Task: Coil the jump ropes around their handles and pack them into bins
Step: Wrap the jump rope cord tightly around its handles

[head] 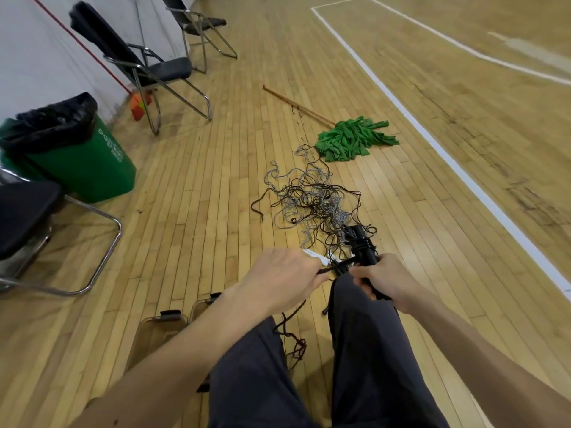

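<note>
Head view: your right hand (383, 281) grips the black rope-wound handles (362, 242), left hand (278, 278) pinches the taut black cord (336, 267); your forearm (197, 344) half-hides clear plastic bins (157, 328).

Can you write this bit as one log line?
step: coiling | right hand: grips handles | left hand: pinches rope | pile: tangled, floor

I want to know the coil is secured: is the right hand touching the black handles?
Touching. The head view shows the right hand curled around the lower end of the black handles, just below the wound rope.
</note>
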The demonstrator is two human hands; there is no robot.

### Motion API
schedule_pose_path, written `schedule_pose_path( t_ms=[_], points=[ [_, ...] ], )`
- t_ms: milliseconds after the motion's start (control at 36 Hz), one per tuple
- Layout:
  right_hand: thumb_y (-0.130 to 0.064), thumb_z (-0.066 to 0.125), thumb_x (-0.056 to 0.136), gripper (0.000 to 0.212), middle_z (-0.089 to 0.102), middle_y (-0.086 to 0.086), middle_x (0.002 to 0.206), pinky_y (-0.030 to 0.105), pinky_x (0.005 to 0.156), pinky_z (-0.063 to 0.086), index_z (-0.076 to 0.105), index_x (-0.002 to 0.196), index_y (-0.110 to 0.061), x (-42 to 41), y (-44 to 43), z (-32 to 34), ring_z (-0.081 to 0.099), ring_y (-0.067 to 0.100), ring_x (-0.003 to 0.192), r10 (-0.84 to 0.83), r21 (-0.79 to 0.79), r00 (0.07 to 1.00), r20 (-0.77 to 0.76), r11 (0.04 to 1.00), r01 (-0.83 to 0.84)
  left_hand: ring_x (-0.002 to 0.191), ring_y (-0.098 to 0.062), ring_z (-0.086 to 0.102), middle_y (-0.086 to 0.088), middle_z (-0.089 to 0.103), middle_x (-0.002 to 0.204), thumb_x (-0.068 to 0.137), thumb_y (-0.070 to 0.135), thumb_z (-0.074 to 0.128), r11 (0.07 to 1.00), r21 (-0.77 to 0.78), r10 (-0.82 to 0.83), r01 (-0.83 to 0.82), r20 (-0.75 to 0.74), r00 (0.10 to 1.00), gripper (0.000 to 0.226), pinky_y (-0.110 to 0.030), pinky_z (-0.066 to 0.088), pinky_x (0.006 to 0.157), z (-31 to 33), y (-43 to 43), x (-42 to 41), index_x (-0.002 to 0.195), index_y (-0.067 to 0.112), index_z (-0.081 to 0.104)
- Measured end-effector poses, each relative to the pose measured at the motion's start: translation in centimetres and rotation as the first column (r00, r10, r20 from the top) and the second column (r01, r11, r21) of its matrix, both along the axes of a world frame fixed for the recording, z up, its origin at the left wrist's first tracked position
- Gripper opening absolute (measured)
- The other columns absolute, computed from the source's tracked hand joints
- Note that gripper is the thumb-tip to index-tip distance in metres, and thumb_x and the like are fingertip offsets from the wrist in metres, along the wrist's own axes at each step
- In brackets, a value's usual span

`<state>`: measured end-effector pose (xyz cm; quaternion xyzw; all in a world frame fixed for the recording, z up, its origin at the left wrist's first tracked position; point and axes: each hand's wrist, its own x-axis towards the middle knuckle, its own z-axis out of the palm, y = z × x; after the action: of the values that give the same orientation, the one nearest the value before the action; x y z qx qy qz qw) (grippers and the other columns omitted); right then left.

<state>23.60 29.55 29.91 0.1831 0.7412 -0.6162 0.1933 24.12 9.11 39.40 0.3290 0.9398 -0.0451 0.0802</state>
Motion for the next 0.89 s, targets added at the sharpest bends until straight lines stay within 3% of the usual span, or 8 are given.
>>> schedule_pose_path(
  t_ms=[167,278,417,556,639,694,778,889],
  points=[
    [-0.009,0.069,0.093,0.014,0.067,0.008,0.062,0.025,0.043,0.042,0.066,0.083,0.0,0.1,-0.9,0.6,0.051,0.014,0.044,0.128,0.028,0.99,0.063,0.991,-0.13,0.075,-0.018,0.052,0.001,0.052,0.084,0.106,0.049,0.034,0.992,-0.087,-0.096,0.089,-0.075,0.993,0.042,-0.03,0.04,0.066,2.6,0.4,-0.7,0.101,0.015,0.059],
    [-0.01,0.068,0.093,0.013,0.067,0.009,0.064,0.025,0.043,0.043,0.064,0.085,0.0,0.4,-1.5,1.3,0.052,0.015,0.044,0.25,0.018,0.964,0.093,0.967,-0.253,0.084,-0.019,0.061,0.002,0.051,0.083,0.103,0.05,0.039,0.983,-0.115,-0.158,0.146,-0.109,0.981,0.041,-0.029,0.04,0.066,4.5,0.1,-1.4,0.1,0.016,0.06],
    [-0.009,0.067,0.091,0.011,0.063,0.01,0.067,0.026,0.044,0.044,0.059,0.095,-0.003,1.0,-2.4,2.3,0.051,0.018,0.049,0.463,-0.086,0.864,0.197,0.886,-0.456,0.079,-0.017,0.057,0.008,0.044,0.073,0.099,0.055,0.045,0.973,-0.153,-0.193,0.174,-0.117,0.974,0.042,-0.029,0.047,0.067,6.6,-0.5,-2.8,0.097,0.017,0.062],
    [-0.01,0.066,0.092,0.012,0.057,0.007,0.064,0.026,0.046,0.042,0.061,0.081,-0.007,1.9,-4.2,3.2,0.048,0.018,0.048,0.63,-0.12,0.735,0.251,0.773,-0.622,0.078,-0.018,0.062,0.004,0.062,0.074,0.091,0.058,0.057,0.964,-0.108,-0.25,0.244,-0.046,0.967,0.045,-0.032,0.051,0.067,7.4,-0.1,-3.3,0.091,0.015,0.069],
    [-0.012,0.066,0.092,0.011,0.058,0.005,0.063,0.026,0.049,0.043,0.061,0.082,-0.008,2.3,-5.3,3.9,0.048,0.017,0.049,0.709,-0.135,0.643,0.29,0.695,-0.706,0.073,-0.017,0.062,0.003,0.065,0.071,0.086,0.059,0.063,0.963,-0.077,-0.257,0.257,0.014,0.966,0.046,-0.031,0.047,0.061,7.5,0.4,-3.6,0.087,0.013,0.071],
    [-0.013,0.066,0.093,0.013,0.057,0.004,0.063,0.025,0.049,0.043,0.06,0.083,-0.008,2.6,-5.9,4.4,0.048,0.015,0.049,0.745,-0.13,0.595,0.303,0.65,-0.749,0.075,-0.016,0.064,0.002,0.069,0.075,0.084,0.058,0.067,0.966,-0.055,-0.25,0.253,0.066,0.966,0.045,-0.032,0.052,0.065,7.3,0.5,-3.9,0.088,0.014,0.073],
    [-0.013,0.065,0.095,0.017,0.057,0.004,0.061,0.024,0.049,0.044,0.06,0.08,-0.007,3.3,-6.4,5.1,0.048,0.015,0.048,0.785,-0.101,0.54,0.304,0.59,-0.801,0.078,-0.012,0.065,0.005,0.071,0.08,0.081,0.056,0.071,0.972,0.002,-0.232,0.234,0.159,0.96,0.042,-0.032,0.054,0.072,6.9,0.4,-4.5,0.09,0.016,0.075],
    [-0.013,0.063,0.095,0.015,0.056,0.004,0.061,0.024,0.048,0.043,0.06,0.084,-0.003,4.1,-7.0,5.8,0.047,0.016,0.048,0.802,-0.025,0.512,0.307,0.545,-0.838,0.071,-0.006,0.061,0.007,0.068,0.073,0.076,0.052,0.079,0.979,0.111,-0.193,0.169,0.257,0.947,0.039,-0.028,0.051,0.067,6.2,0.0,-5.2,0.083,0.014,0.077]
  ],
)
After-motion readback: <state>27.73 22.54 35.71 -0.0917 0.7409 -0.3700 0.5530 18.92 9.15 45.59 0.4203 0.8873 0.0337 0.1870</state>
